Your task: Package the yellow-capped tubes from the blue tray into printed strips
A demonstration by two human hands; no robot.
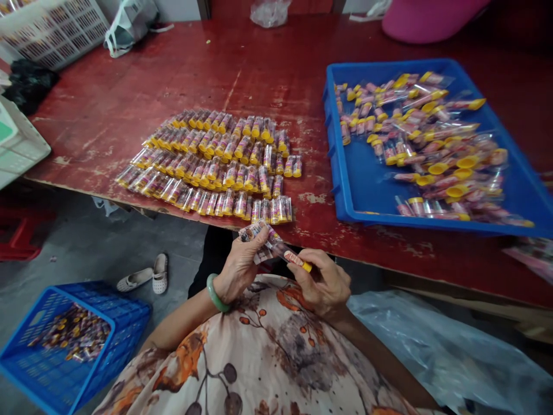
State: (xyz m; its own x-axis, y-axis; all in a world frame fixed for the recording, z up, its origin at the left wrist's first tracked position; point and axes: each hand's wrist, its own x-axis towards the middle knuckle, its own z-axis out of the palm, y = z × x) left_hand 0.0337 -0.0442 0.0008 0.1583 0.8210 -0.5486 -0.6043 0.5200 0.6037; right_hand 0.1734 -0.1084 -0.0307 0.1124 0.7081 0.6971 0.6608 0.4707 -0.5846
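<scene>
My left hand [241, 266], a green bangle at its wrist, is closed on a few small printed paper slips [265, 253], thumb on top. Between the thumb and fingers of my right hand [327, 281] is a small clear tube [295, 259] with a yellow cap and a pink label. The tube's far end meets the slips; whether it is inserted among them I cannot tell. Just beyond my hands, rows of similar yellow-capped tubes [216, 151] lie packed side by side on the red table [173, 63].
To the right, a blue tray [367, 190] holds many loose yellow-capped tubes. On the floor at lower left stands a blue basket [30, 369] with more tubes, near white slippers [159, 274]. Clear plastic sheeting [432, 340] lies below the table on my right. A white crate [64, 34] sits back left.
</scene>
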